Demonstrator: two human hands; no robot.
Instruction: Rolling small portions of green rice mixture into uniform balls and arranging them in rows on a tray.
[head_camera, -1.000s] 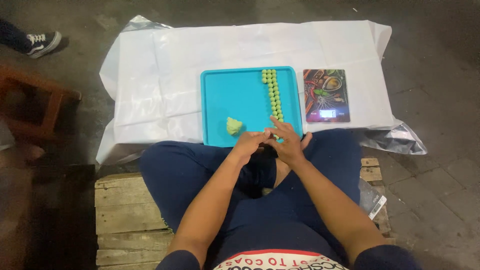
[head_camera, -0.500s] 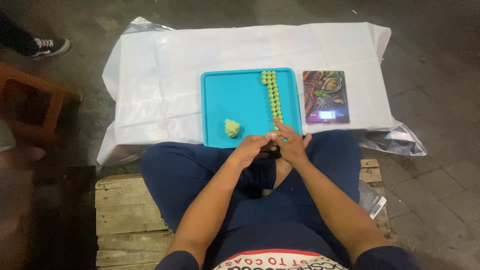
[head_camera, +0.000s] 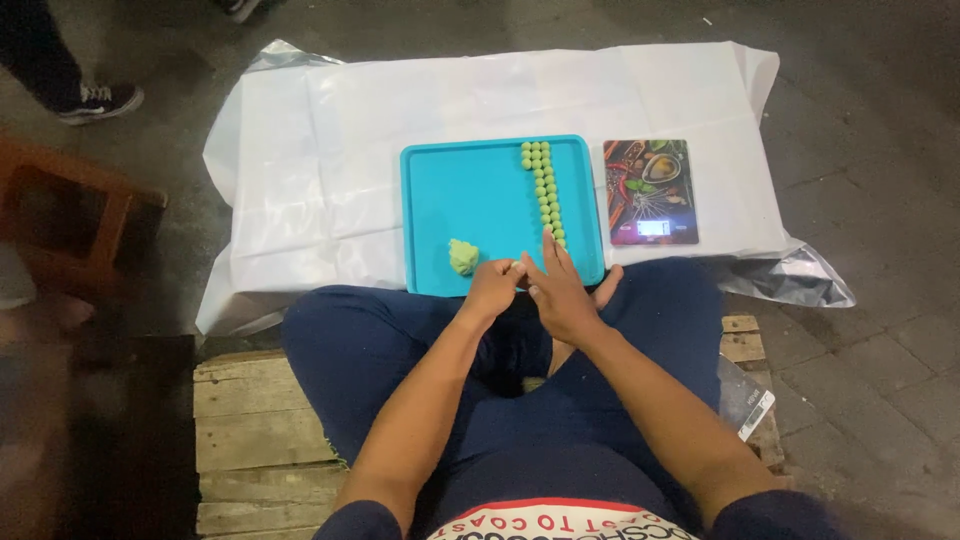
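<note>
Head view: I see the left hand (head_camera: 492, 288) curled closed, pinching a small pale green piece (head_camera: 514, 266) at the turquoise tray's (head_camera: 470, 195) near edge. The right hand (head_camera: 560, 290) lies flat and open beside it, fingers reaching toward the green balls (head_camera: 543, 190). A green lump (head_camera: 462, 256) sits just left of the hands.
</note>
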